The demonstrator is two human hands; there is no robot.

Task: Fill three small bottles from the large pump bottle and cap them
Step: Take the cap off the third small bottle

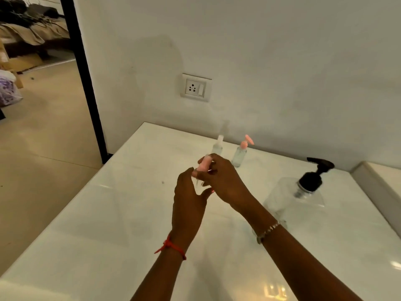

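Note:
Above the middle of the white table (108, 224), my left hand (188, 198) holds a small clear bottle (198, 181), mostly hidden by my fingers. My right hand (223, 181) pinches its pink pump cap (204, 164) at the top. Two more small bottles stand near the wall: one with a clear spray cap (218, 146) and one with a pink pump cap (240, 153). The large clear pump bottle (288, 198) with a black pump head stands to the right of my hands.
A wall with a power socket (196, 87) rises behind the table. A raised white ledge (377, 181) borders the table on the right. On the left, a black door frame (86, 83) opens onto a tiled floor and another room.

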